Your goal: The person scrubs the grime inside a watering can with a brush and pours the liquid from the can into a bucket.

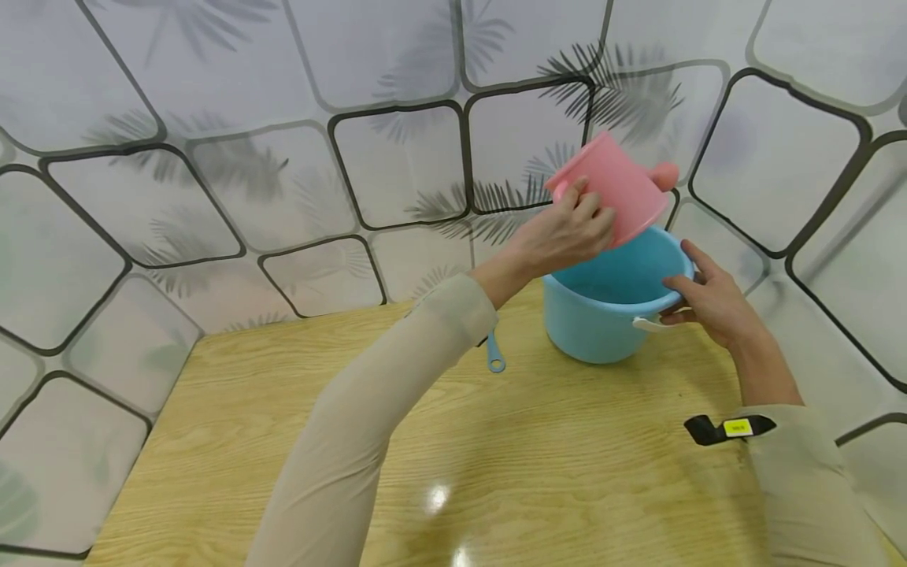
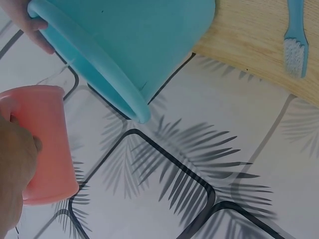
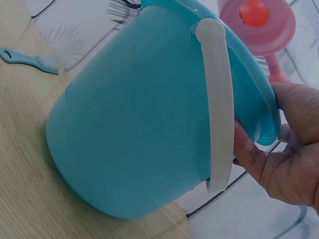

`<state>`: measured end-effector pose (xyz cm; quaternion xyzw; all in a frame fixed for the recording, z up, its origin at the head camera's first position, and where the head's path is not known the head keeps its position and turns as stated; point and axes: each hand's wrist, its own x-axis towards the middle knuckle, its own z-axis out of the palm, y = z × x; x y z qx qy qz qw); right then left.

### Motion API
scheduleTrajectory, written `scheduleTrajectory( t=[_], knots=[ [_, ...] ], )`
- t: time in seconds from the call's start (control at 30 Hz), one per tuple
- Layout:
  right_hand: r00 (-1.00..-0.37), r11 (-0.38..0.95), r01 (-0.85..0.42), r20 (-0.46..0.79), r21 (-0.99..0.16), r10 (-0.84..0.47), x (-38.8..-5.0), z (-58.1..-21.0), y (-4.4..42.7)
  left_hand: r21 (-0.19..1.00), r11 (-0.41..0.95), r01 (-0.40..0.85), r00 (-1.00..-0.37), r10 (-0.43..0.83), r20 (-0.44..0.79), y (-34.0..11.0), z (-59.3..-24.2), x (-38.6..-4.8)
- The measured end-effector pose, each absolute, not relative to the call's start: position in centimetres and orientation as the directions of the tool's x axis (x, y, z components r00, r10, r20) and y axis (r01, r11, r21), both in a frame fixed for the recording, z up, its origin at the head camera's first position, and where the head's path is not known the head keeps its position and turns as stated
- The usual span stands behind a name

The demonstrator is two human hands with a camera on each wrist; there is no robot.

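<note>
My left hand [image 1: 575, 230] grips a pink plastic jug [image 1: 627, 185], which has a projection with a rounded end. The jug is tilted above a light blue bucket [image 1: 594, 329]. In the left wrist view, a thin clear streak of water [image 2: 57, 74] runs between the jug and the bucket. My right hand [image 1: 719, 305] holds the bucket's rim at the right, its fingers on both sides of the edge. Near that hand is the bucket's white carrying handle [image 3: 219, 109]. The bottom inside the bucket is hidden in all views.
A blue-handled brush [image 2: 296, 30] with white bristles lies on the wooden table [image 1: 425, 425] left of the bucket, partly hidden by the left sleeve in the head view. Patterned walls [image 1: 397, 165] rise close behind and beside the table. A black strap [image 1: 730, 428] hangs at the right sleeve.
</note>
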<state>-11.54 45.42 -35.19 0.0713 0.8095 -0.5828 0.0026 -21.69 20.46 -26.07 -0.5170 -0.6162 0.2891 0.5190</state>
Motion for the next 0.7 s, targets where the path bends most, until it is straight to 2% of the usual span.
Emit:
scheduleTrajectory(
  t=[0.33,0.7],
  knots=[
    [-0.991,0.303,0.108,-0.077,-0.947,0.111,-11.4,-35.2,45.5,-0.904,0.281,0.321,0.078,0.944,0.321,20.6,-25.0,-21.3],
    [-0.991,0.303,0.103,-0.072,-0.948,0.111,-11.4,-35.2,45.5,-0.926,0.281,0.251,0.070,0.949,0.307,20.9,-24.3,-20.9]
  ],
)
